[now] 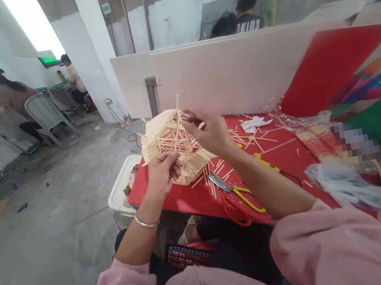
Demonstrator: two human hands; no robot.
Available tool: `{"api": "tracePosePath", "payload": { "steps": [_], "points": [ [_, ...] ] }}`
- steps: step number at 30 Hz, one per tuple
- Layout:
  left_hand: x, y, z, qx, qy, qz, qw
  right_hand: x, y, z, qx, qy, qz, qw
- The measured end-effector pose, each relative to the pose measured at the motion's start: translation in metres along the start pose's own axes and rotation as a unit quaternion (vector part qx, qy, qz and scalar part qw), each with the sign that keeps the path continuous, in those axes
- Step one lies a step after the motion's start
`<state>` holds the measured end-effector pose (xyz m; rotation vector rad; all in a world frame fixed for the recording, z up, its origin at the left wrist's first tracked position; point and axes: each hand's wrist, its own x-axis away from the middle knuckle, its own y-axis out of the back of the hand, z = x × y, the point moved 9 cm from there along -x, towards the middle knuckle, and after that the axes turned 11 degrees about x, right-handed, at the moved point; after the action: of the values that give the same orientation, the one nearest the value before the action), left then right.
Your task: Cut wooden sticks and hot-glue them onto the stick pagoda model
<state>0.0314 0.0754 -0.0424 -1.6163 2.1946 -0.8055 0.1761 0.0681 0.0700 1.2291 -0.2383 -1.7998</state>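
A model house made of thin wooden sticks stands on the red table, its roof slatted and its near side an open frame. My left hand is at the model's front left, thumb and fingers pinched together; whatever lies between them is too small to make out. At the model's upper right, close to a stick that rises above the roof, is my right hand. Motion smears its fingers, so their grip is unclear. Yellow-and-red-handled scissors lie open below my right forearm, beside loose sticks.
Crumpled white tissue, a yellow tool with a black cord and clear plastic bags lie on the red table. White boards stand behind it. A white tub is at its left. Other people sit farther off.
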Motion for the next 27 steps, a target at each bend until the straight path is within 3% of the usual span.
{"api": "tracePosePath", "payload": {
  "steps": [4, 7, 23, 27],
  "points": [
    [-0.014, 0.001, -0.011, -0.003, 0.006, -0.012, 1.000, 0.005, -0.008, 0.017, 0.191, 0.124, -0.022, 0.973],
    [-0.019, 0.003, -0.013, -0.010, 0.015, -0.018, 1.000, 0.009, -0.012, 0.019, 0.248, 0.154, -0.024, 0.956],
    [-0.028, 0.003, -0.011, 0.022, 0.005, -0.012, 1.000, 0.003, -0.021, 0.016, 0.278, 0.151, -0.003, 0.949],
    [-0.028, 0.004, -0.016, 0.014, -0.020, -0.007, 1.000, 0.007, -0.001, 0.010, 0.284, 0.133, 0.024, 0.949]
  ]
}}
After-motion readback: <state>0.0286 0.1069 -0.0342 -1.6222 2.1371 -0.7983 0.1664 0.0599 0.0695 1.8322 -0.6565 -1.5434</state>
